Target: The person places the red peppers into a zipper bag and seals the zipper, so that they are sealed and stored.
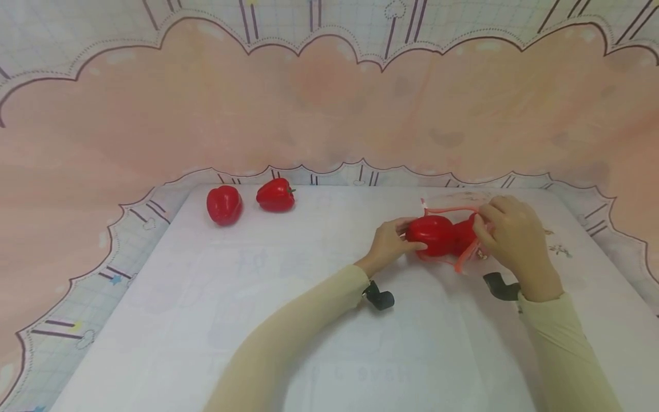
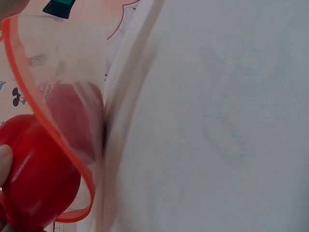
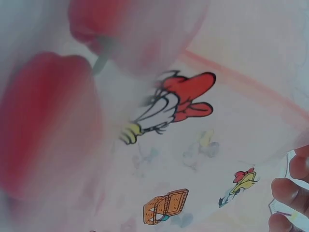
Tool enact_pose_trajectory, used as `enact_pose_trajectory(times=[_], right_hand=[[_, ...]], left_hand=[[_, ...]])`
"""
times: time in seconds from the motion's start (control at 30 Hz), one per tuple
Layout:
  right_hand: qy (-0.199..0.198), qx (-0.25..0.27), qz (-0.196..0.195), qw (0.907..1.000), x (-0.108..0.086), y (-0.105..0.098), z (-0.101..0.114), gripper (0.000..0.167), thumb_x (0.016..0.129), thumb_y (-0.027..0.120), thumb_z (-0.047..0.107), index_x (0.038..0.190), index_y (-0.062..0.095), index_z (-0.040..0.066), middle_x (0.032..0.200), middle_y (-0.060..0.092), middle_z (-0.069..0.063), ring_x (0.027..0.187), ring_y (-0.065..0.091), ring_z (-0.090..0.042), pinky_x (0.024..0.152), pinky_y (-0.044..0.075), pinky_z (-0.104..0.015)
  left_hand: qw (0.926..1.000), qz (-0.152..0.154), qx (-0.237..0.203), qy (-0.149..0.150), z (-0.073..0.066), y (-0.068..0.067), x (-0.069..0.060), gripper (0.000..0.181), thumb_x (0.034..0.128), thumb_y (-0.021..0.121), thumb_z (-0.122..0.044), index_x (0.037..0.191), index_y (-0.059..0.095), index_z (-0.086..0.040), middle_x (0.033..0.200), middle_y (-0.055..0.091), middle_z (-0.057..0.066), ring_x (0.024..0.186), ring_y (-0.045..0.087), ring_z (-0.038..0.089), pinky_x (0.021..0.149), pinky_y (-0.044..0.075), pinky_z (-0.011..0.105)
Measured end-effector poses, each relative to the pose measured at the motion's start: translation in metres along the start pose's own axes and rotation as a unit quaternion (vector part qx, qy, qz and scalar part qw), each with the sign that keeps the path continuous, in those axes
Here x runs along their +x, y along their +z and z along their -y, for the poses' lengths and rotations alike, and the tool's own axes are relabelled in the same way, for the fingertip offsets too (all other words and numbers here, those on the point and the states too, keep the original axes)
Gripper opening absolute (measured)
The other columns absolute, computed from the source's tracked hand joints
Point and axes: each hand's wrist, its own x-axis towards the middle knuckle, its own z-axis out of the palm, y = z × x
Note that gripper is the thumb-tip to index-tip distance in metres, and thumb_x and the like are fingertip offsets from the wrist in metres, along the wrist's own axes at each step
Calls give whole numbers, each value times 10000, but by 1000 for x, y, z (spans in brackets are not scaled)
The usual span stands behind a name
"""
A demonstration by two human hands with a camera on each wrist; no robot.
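My left hand [image 1: 387,246] grips a red bell pepper [image 1: 432,234], with the thumb [image 2: 5,163] against its near side. That pepper sits at the mouth of a see-through bag with orange edging [image 1: 458,209] and cartoon prints. Behind the edging, a second red bell pepper [image 2: 72,121] shows through the bag wall in the left wrist view. My right hand [image 1: 520,243] pinches the bag at its right side. From the right wrist, both peppers look hazy through the printed bag [image 3: 251,140], and curled fingers [image 3: 285,189] appear at the right edge.
Two more red bell peppers lie toward the back left of the white table [image 1: 231,320]: one upright pepper [image 1: 224,205] and one on its side [image 1: 276,195]. A patterned curtain [image 1: 329,114] hangs behind the table. Dark camera mounts [image 1: 380,297] stick out from both wrists.
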Motion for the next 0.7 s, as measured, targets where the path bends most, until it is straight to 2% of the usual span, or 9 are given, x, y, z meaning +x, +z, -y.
enact_pose_trajectory(times=[0.17,0.3,0.53,0.7], right_hand=[[-30,2,-18,10000,0,0,0,198,802,483,79,670,583,-29,633,555,-156,647,499,-308,559,431,-403],[-52,19,-46,10000,-1,1,-1,218,809,467,88,678,590,-35,635,569,-162,643,501,-312,551,428,-399],[7,55,-53,10000,-2,2,-3,226,815,471,100,688,596,-39,652,590,-174,663,514,-322,570,444,-412],[30,67,-49,10000,-2,1,-3,205,810,489,88,687,590,-42,659,597,-182,674,520,-328,583,450,-419]], left_hand=[[9994,-326,77,-36,-1,6,2,551,761,777,-123,1275,581,-113,1256,632,56,1162,597,184,926,509,241],[9986,-467,228,-22,-1,11,3,548,761,780,-152,1271,583,-124,1247,639,47,1156,600,179,920,510,234],[9978,-487,443,56,-2,18,3,553,748,789,-151,1263,589,-127,1244,642,34,1146,608,167,898,511,204],[9951,-418,884,122,-4,17,0,574,747,791,-155,1278,578,-120,1225,636,37,1108,607,164,862,514,169]])
